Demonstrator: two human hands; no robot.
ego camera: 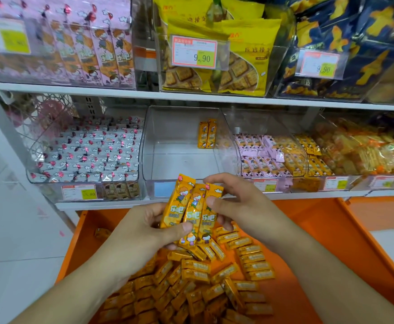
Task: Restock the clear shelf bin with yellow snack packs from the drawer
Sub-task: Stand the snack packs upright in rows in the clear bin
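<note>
Three yellow snack packs (192, 210) stand fanned upright between both hands, just in front of the shelf edge. My left hand (144, 226) grips their lower part with thumb across the front. My right hand (235, 202) pinches their right side near the top. The clear shelf bin (182, 160) sits directly behind, with two yellow packs (207, 134) standing at its back wall. Below, the open orange drawer (313, 242) holds several loose yellow packs (205, 279) in a heap.
A bin of pink-and-white packs (86, 150) stands left of the clear bin, and a bin of pink and yellow packs (273, 153) stands right of it. The upper shelf (121, 92) carries larger snack bags and price tags. White floor lies to the left.
</note>
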